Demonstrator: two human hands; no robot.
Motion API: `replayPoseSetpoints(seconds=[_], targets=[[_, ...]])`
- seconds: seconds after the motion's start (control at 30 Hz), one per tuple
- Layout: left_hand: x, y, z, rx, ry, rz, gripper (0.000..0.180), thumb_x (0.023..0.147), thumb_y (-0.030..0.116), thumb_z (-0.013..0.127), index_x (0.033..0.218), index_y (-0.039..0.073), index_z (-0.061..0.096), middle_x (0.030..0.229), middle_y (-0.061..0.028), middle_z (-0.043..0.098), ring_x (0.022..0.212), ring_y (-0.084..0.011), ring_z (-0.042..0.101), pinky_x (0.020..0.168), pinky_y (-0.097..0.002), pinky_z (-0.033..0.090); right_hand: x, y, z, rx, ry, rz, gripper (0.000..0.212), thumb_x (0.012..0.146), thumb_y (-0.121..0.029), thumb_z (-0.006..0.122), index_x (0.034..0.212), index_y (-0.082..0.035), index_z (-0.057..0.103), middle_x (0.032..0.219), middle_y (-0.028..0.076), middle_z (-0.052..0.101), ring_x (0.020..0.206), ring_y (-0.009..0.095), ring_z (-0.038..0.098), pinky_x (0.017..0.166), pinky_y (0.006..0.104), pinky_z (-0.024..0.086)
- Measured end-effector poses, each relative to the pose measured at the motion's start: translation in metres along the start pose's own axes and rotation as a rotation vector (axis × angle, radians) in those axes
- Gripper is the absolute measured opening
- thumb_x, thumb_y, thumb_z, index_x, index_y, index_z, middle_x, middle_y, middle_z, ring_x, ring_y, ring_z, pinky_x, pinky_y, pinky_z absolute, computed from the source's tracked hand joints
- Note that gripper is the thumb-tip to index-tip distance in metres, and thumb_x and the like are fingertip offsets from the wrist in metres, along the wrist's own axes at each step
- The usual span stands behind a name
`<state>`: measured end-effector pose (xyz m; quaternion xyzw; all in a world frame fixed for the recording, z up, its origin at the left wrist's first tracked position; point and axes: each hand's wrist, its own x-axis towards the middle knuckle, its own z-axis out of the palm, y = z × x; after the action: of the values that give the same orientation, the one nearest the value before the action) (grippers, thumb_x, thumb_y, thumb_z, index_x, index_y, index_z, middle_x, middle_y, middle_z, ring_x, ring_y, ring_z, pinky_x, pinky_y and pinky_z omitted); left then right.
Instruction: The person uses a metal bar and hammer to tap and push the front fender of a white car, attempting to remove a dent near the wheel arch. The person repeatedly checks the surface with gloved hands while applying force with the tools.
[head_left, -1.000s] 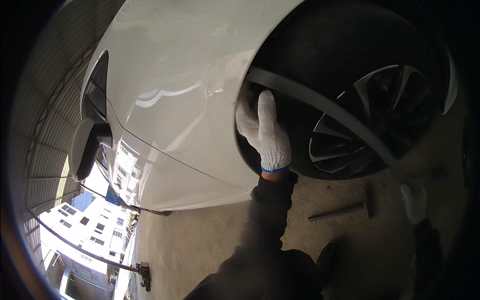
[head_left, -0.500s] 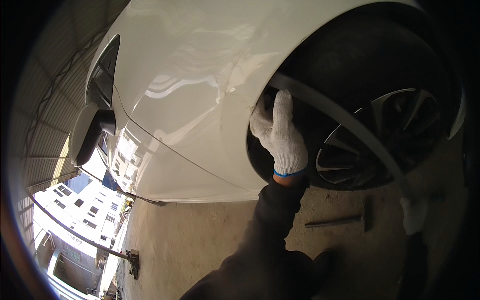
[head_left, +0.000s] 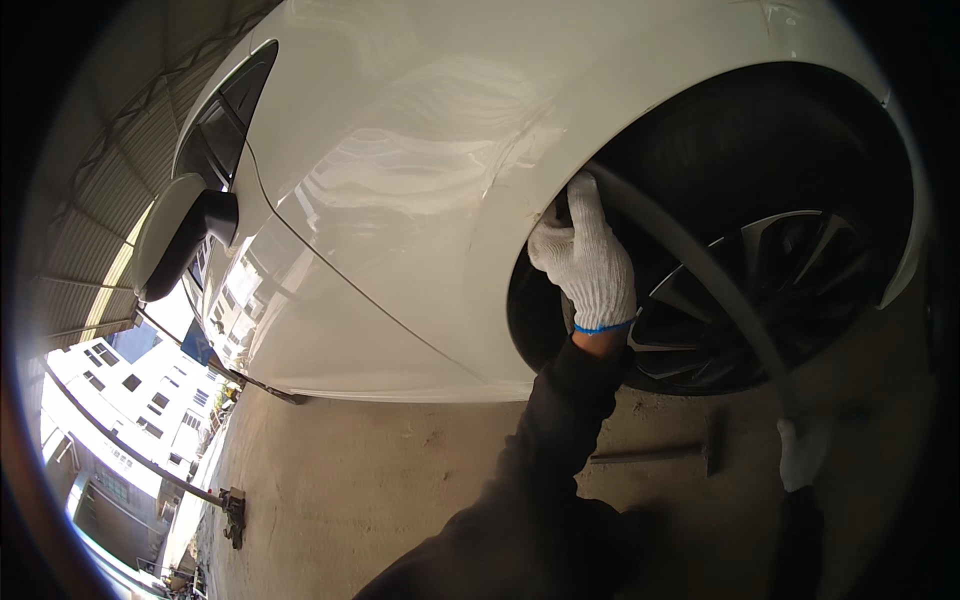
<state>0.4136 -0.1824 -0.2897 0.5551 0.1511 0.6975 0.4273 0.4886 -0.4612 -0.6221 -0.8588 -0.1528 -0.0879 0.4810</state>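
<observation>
My left hand (head_left: 588, 262), in a white knit glove with a blue cuff edge, is at the left edge of the wheel arch of a white car (head_left: 400, 230). Its fingers curl inward by the fender lip and its thumb points up; what they grip is hidden. A long curved grey bar (head_left: 715, 270) runs from beside that thumb across the dark arch, in front of the wheel (head_left: 790, 270). Its lower end meets my gloved right hand (head_left: 803, 457), closed around it in dim light at the lower right. Creases mark the fender (head_left: 520, 150) above my left hand.
A hammer-like tool (head_left: 650, 456) lies on the dusty concrete floor (head_left: 400, 470) below the wheel. The side mirror (head_left: 180, 235) sticks out at the left. Beyond it, a metal stand-like thing (head_left: 232, 515) is on the ground near a long dark pole (head_left: 140, 455).
The view has shifted, with the car and my left hand lower and further right in it. My right hand and the bar's lower end appear further left. Both hands stay at the same places.
</observation>
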Motion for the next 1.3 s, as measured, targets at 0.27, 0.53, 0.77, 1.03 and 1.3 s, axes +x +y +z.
replayPoseSetpoints(seconds=[0.27,0.53,0.77,1.03,1.3], targets=[[0.002,-0.004,-0.004,0.128,-0.074,-0.012,0.030,0.093,0.020,0.068,0.090,-0.010,0.066,0.076,-0.0084,0.063,0.067,-0.0139,0.052,0.067,-0.0308,0.046,0.010,-0.005,-0.012,0.102,-0.369,0.229,0.038,0.088,-0.031,0.072,0.076,0.004,0.061,0.069,0.010,0.061,0.062,0.016,0.056,0.054,0.0404,0.040],[0.001,-0.014,-0.002,0.005,0.001,0.046,0.029,0.092,0.017,0.067,0.095,-0.012,0.066,0.086,-0.0114,0.068,0.075,-0.0162,0.057,0.075,-0.0311,0.048,-0.005,-0.021,-0.002,0.272,-0.149,0.072,0.037,0.087,-0.028,0.073,0.073,0.005,0.061,0.060,0.008,0.057,0.055,0.017,0.055,0.054,0.0381,0.042],[0.000,-0.013,-0.003,0.054,0.031,0.018,0.033,0.091,0.022,0.068,0.091,-0.011,0.063,0.074,-0.0078,0.061,0.065,-0.0144,0.049,0.063,-0.0328,0.043,0.005,-0.012,-0.004,0.171,-0.203,0.030,0.036,0.088,-0.028,0.072,0.075,0.005,0.063,0.061,0.008,0.058,0.056,0.018,0.055,0.052,0.0377,0.041],[0.003,-0.023,-0.001,0.008,-0.019,0.200,0.027,0.089,0.015,0.068,0.095,-0.011,0.062,0.080,-0.0105,0.062,0.068,-0.0147,0.050,0.066,-0.0332,0.044,0.008,-0.004,-0.010,0.289,-0.260,0.168,0.035,0.088,-0.028,0.075,0.081,0.005,0.064,0.067,0.006,0.059,0.061,0.016,0.055,0.058,0.0365,0.045],[0.001,-0.012,-0.006,-0.009,-0.010,0.066,0.024,0.093,0.014,0.066,0.096,-0.009,0.061,0.080,-0.0061,0.060,0.071,-0.0121,0.049,0.067,-0.0292,0.043,-0.018,0.003,0.012,0.323,-0.180,0.124,0.037,0.088,-0.028,0.076,0.083,0.007,0.065,0.070,0.008,0.064,0.063,0.016,0.060,0.056,0.0366,0.046]])
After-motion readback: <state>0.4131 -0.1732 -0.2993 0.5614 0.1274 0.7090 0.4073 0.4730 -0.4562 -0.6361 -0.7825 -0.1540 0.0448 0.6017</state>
